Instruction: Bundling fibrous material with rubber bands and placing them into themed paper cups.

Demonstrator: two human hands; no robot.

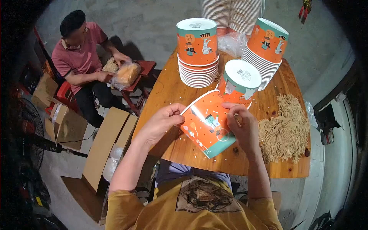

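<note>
My left hand (168,120) is closed on the white rim of an orange paper bucket (205,124) with a teal base band and cartoon figures. The bucket tilts over the table's near edge, its base toward me. At the right side of the rim, my right hand (242,124) has thumb and fingers pinched together against the wall; anything small between them cannot be made out. Just behind stands an upside-down bucket (242,74) of the same kind. A heap of tan twine cords (285,132) lies to the right of my right hand.
Upside-down bucket stacks (197,73) (262,57) stand farther back on the wooden table (168,82), with taller stacks (230,15) behind. An open carton (103,149) sits at my left. A seated person (82,57) handles a plastic bag (126,74) at a red stool (147,67).
</note>
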